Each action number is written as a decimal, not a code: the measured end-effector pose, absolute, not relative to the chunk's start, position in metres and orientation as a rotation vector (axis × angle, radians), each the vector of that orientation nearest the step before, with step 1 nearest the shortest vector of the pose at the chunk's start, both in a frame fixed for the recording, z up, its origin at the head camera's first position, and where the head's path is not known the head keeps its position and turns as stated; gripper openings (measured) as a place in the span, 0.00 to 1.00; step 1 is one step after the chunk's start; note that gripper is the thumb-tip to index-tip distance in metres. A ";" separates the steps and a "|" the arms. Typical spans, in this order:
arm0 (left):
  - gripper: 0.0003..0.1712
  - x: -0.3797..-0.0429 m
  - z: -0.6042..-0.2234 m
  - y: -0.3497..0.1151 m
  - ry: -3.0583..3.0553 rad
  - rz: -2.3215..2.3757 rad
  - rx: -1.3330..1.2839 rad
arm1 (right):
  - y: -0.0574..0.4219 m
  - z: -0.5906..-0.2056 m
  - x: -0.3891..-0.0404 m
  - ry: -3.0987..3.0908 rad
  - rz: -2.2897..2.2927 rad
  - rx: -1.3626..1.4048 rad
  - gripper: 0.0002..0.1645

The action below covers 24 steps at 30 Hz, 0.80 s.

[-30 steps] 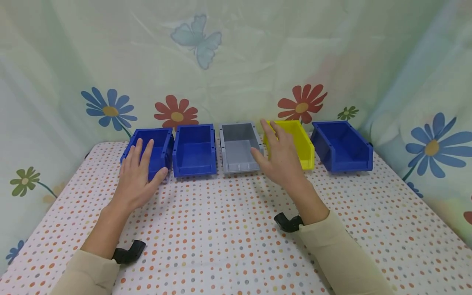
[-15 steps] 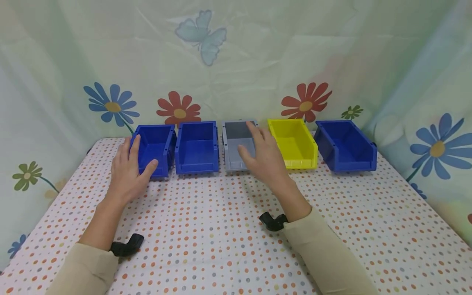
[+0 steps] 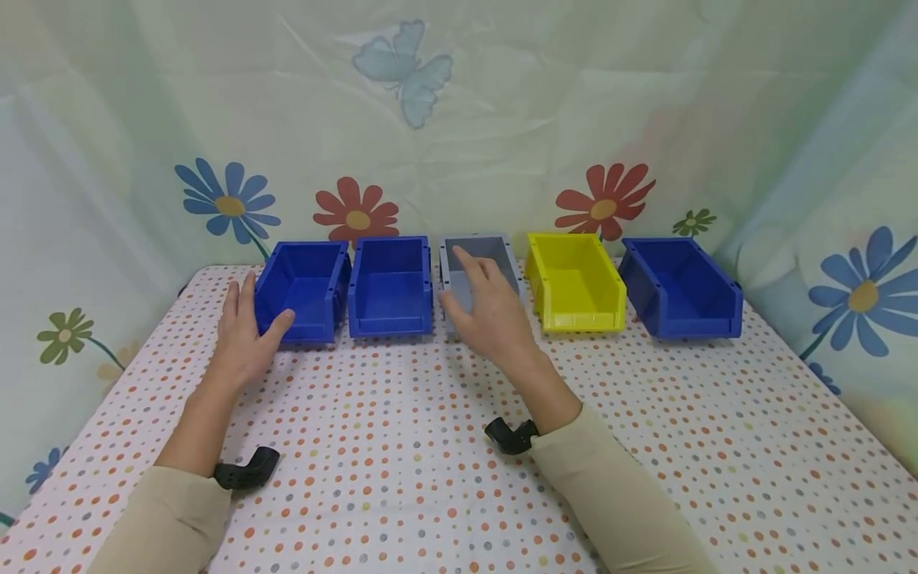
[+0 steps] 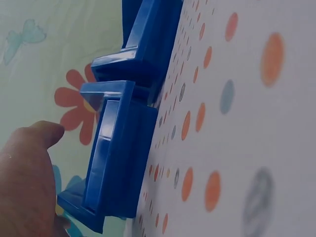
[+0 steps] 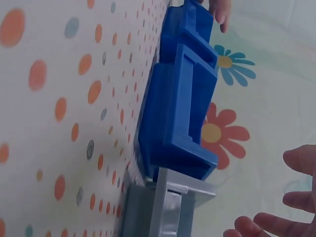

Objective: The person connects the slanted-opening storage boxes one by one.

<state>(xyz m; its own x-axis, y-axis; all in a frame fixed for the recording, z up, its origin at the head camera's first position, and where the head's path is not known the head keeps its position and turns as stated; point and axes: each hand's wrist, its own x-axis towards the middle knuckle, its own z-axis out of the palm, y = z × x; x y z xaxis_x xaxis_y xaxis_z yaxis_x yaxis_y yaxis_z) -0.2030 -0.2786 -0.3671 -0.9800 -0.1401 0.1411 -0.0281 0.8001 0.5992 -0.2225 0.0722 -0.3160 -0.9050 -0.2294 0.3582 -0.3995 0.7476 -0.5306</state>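
My left hand [image 3: 240,343] is at the left side of the leftmost blue bin [image 3: 308,295], fingers extended and thumb spread in front of it. In the left wrist view the thumb [image 4: 47,133] stands apart from that bin. My right hand [image 3: 495,323] is over the front of the grey bin [image 3: 496,249], its fingers spread, and hides part of it. In the right wrist view those fingers [image 5: 281,224] hold nothing. Between the hands stands a second blue bin [image 3: 390,291], touched by neither hand.
Right of the grey bin stand a yellow bin [image 3: 577,279] and another blue bin [image 3: 681,287]. The row is on a dotted tablecloth [image 3: 387,462], in front of a flowered curtain [image 3: 488,151]. A black curved piece [image 3: 511,436] sticks out from each wrist.
My right hand has moved left, from the yellow bin to the grey bin. The left hand has drifted from over the leftmost blue bin to its left side. The view has shifted slightly.
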 end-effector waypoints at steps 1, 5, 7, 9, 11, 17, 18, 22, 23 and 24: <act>0.54 -0.203 -0.368 -0.280 -2.815 -0.960 0.143 | 0.070 -0.317 -0.222 -2.682 0.911 0.492 0.41; 0.56 -0.205 -0.372 -0.282 -2.833 -1.054 0.141 | 0.063 -0.321 -0.222 -2.711 0.931 0.499 0.42; 0.57 -0.206 -0.373 -0.282 -2.829 -1.086 0.128 | 0.059 -0.323 -0.224 -2.720 0.938 0.511 0.42; 0.58 -0.208 -0.374 -0.282 -2.812 -1.118 0.113 | 0.056 -0.324 -0.226 -2.720 0.942 0.527 0.42; 0.59 -0.209 -0.374 -0.283 -2.792 -1.148 0.103 | 0.052 -0.325 -0.228 -2.718 0.947 0.537 0.42; 0.66 -0.210 -0.377 -0.284 -2.747 -1.189 0.087 | 0.042 -0.325 -0.233 -2.739 0.951 0.553 0.41; 0.67 -0.210 -0.377 -0.284 -2.743 -1.191 0.087 | 0.040 -0.325 -0.233 -2.748 0.952 0.557 0.42; 0.68 -0.211 -0.380 -0.283 -2.743 -1.180 0.095 | 0.033 -0.326 -0.234 -2.796 0.942 0.555 0.42; 0.68 -0.211 -0.381 -0.282 -2.744 -1.175 0.098 | 0.031 -0.325 -0.235 -2.806 0.940 0.553 0.43; 0.68 -0.212 -0.381 -0.282 -2.745 -1.172 0.101 | 0.029 -0.325 -0.235 -2.819 0.948 0.549 0.43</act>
